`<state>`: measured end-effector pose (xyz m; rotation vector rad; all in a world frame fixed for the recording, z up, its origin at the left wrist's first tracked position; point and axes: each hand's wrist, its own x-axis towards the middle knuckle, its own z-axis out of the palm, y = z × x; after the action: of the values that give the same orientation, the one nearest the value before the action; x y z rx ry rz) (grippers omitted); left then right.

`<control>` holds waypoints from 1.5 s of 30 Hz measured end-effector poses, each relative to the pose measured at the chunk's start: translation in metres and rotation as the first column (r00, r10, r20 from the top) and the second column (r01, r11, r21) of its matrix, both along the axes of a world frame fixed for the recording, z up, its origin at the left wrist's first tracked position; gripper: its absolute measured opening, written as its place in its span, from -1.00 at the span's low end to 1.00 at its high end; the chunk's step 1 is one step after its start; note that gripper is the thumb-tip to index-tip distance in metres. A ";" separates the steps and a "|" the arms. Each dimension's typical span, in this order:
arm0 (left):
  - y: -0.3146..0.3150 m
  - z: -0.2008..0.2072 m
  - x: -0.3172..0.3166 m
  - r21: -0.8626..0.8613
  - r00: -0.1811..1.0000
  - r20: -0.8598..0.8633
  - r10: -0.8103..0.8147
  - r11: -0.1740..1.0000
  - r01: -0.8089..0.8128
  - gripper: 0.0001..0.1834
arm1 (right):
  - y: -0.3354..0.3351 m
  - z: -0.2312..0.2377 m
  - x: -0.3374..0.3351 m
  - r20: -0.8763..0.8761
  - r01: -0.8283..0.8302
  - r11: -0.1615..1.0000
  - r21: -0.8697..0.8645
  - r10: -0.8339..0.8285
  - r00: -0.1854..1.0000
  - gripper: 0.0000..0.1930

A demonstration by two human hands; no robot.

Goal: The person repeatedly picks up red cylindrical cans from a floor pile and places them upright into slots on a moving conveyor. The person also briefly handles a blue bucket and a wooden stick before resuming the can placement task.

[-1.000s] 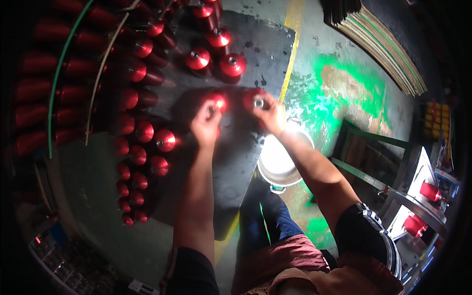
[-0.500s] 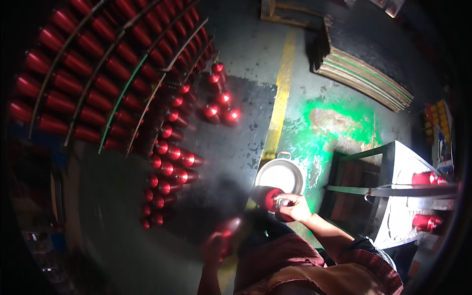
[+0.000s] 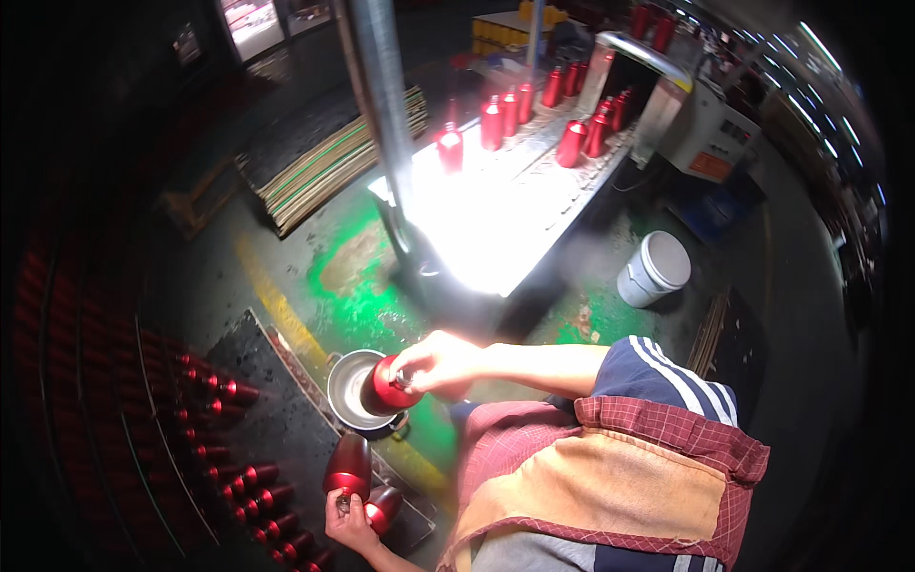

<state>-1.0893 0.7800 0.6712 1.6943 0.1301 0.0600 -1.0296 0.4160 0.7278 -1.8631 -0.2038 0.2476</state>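
Rows of red bottles point(image 3: 259, 474) showed dimly at left. Left hand point(image 3: 351, 526) pinched neck of one upturned bottle point(image 3: 349, 464); second bottle point(image 3: 383, 512) sat just beside, perhaps held too, view unclear. Metal pot point(image 3: 338, 383) came next, partly covered by tilted bottle point(image 3: 384, 386), its neck in right hand point(image 3: 438, 365). Bright worktop point(image 3: 467, 229) beyond. Step looked like carrying by necks; next move seemingly called for firm grip, rim clearance.

Desk point(image 3: 472, 243), upper centre: red bottles point(image 3: 450, 148). Floor point(image 3: 357, 303): boards point(image 3: 343, 167) upper left, bucket point(image 3: 651, 272) right, pot point(image 3: 345, 389) lower centre. Black mat point(image 3: 297, 415), lower left: more bottles point(image 3: 262, 474).
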 end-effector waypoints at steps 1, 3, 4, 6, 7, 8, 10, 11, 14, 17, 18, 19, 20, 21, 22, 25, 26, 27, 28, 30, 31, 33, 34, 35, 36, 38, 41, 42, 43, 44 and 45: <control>-0.012 0.004 -0.001 0.001 0.999 0.019 -0.038 0.999 0.038 -0.79 | -0.021 0.001 -0.017 0.025 0.037 0.999 -0.006 -0.037 0.999 -0.64; -0.043 0.012 -0.002 -0.009 0.993 0.022 -0.119 0.993 0.119 -0.78 | -0.067 -0.004 -0.049 -0.040 0.105 0.994 0.004 -0.105 0.994 -0.62; -0.061 0.017 -0.003 -0.021 0.987 0.008 -0.161 0.987 0.161 -0.77 | -0.089 -0.010 -0.062 -0.076 0.163 0.986 -0.036 -0.165 0.983 -0.61; -0.104 0.029 0.006 -0.032 0.968 -0.021 -0.252 0.967 0.251 -0.77 | -0.138 -0.020 -0.087 -0.015 0.254 0.966 -0.040 -0.255 0.967 -0.71; -0.129 0.034 0.008 -0.033 0.955 -0.041 -0.293 0.956 0.292 -0.76 | -0.166 -0.023 -0.101 -0.063 0.295 0.955 -0.024 -0.296 0.953 -0.67; -0.153 0.039 0.010 -0.028 0.944 -0.067 -0.322 0.947 0.321 -0.76 | -0.192 -0.026 -0.112 -0.111 0.319 0.948 -0.006 -0.318 0.942 -0.63; -0.209 0.047 0.022 0.043 0.908 -0.094 -0.408 0.909 0.414 -0.77 | -0.249 -0.026 -0.128 -0.198 0.469 0.883 0.020 -0.456 0.867 -0.73; -0.242 0.049 0.029 0.046 0.893 -0.112 -0.436 0.896 0.443 -0.76 | -0.283 -0.024 -0.132 -0.224 0.484 0.874 -0.046 -0.481 0.847 -0.74; -0.353 0.060 0.057 -0.047 0.835 -0.186 -0.517 0.854 0.518 -0.72 | -0.384 -0.016 -0.134 -0.202 0.631 0.766 0.123 -0.603 0.771 -0.72; -0.488 0.070 0.088 -0.111 0.795 -0.137 -0.591 0.807 0.580 -0.73 | -0.493 -0.006 -0.110 -0.119 0.663 0.747 0.053 -0.654 0.747 -0.70; -0.534 0.072 0.094 -0.140 0.785 -0.157 -0.599 0.800 0.583 -0.77 | -0.523 -0.003 -0.099 -0.016 0.659 0.750 0.054 -0.659 0.752 -0.70; -0.580 0.072 0.104 -0.115 0.779 -0.234 -0.582 0.812 0.573 -0.79 | -0.559 0.003 -0.087 -0.052 0.636 0.768 0.074 -0.634 0.772 -0.69; -0.625 0.071 0.111 -0.128 0.787 -0.198 -0.584 0.812 0.570 -0.81 | -0.588 0.007 -0.074 0.013 0.615 0.787 0.047 -0.616 0.787 -0.68; -0.660 0.071 0.118 -0.074 0.787 -0.214 -0.579 0.812 0.578 -0.83 | -0.613 0.011 -0.061 -0.010 0.592 0.806 0.002 -0.592 0.806 -0.68; -0.698 0.066 0.128 -0.106 0.783 -0.202 -0.588 0.808 0.580 -0.85 | -0.639 0.014 -0.047 0.045 0.553 0.833 -0.012 -0.552 0.832 -0.68; -0.774 0.055 0.157 -0.173 0.742 -0.169 -0.649 0.760 0.626 -0.79 | -0.686 0.010 0.008 0.005 0.526 0.850 0.031 -0.526 0.850 -0.70; -0.793 0.052 0.167 -0.046 0.747 -0.201 -0.634 0.767 0.640 -0.77 | -0.698 0.006 0.025 -0.026 0.524 0.852 -0.002 -0.524 0.851 -0.72; -0.810 0.051 0.174 -0.010 0.746 -0.221 -0.628 0.766 0.643 -0.77 | -0.708 0.001 0.040 -0.036 0.488 0.871 -0.049 -0.490 0.871 -0.71; -0.824 0.050 0.178 0.006 0.737 -0.203 -0.645 0.752 0.659 -0.76 | -0.714 -0.005 0.052 -0.071 0.475 0.868 -0.143 -0.488 0.870 -0.70; -0.845 0.051 0.181 0.163 0.733 -0.298 -0.611 0.724 0.670 -0.74 | -0.728 -0.014 0.068 -0.094 0.403 0.892 -0.205 -0.428 0.899 -0.68; -0.854 0.051 0.181 0.157 0.696 -0.306 -0.650 0.687 0.710 -0.73 | -0.740 -0.016 0.070 -0.108 0.377 0.889 -0.261 -0.415 0.903 -0.66; -0.867 0.049 0.176 0.124 0.671 -0.257 -0.696 0.665 0.737 -0.65 | -0.771 -0.018 0.063 -0.192 0.376 0.924 -0.074 -0.383 0.904 -0.65; -0.871 0.047 0.175 0.123 0.645 -0.190 -0.740 0.634 0.764 -0.62 | -0.791 -0.017 0.057 -0.237 0.396 0.918 0.004 -0.384 0.893 -0.64; -0.875 0.044 0.174 0.114 0.677 -0.195 -0.709 0.670 0.734 -0.56 | -0.810 -0.018 0.054 -0.127 0.452 0.892 -0.008 -0.449 0.884 -0.63; -0.878 0.039 0.175 0.113 0.730 -0.163 -0.664 0.722 0.682 -0.54 | -0.835 -0.018 0.051 -0.145 0.508 0.854 0.113 -0.491 0.859 -0.63; -0.882 0.029 0.180 -0.025 0.819 -0.052 -0.572 0.820 0.571 -0.59 | -0.878 -0.028 0.055 0.041 0.659 0.732 0.173 -0.674 0.738 -0.69; -0.892 0.013 0.191 -0.069 0.846 -0.031 -0.532 0.846 0.529 -0.64 | -0.919 -0.062 0.087 0.087 0.737 0.596 0.318 -0.793 0.604 -0.72; -0.893 0.011 0.193 -0.085 0.825 -0.051 -0.563 0.825 0.558 -0.65 | -0.925 -0.075 0.097 0.026 0.763 0.569 0.307 -0.806 0.591 -0.73; -0.896 0.009 0.196 0.100 0.784 -0.070 -0.617 0.778 0.621 -0.67 | -0.931 -0.085 0.109 0.246 0.830 0.552 0.078 -0.818 0.520 -0.73; -0.897 0.010 0.196 -0.108 0.796 -0.112 -0.595 0.803 0.586 -0.73 | -0.939 -0.091 0.116 -0.065 0.839 0.518 0.165 -0.843 0.534 -0.69; -0.895 0.014 0.196 -0.037 0.811 -0.049 -0.583 0.813 0.582 -0.76 | -0.940 -0.095 0.121 -0.102 0.844 0.484 0.230 -0.851 0.515 -0.66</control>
<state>-0.8937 -0.1154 0.6855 1.6505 -0.3528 -0.4539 -0.9091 -0.5239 0.6327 -1.4927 0.6728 -0.4942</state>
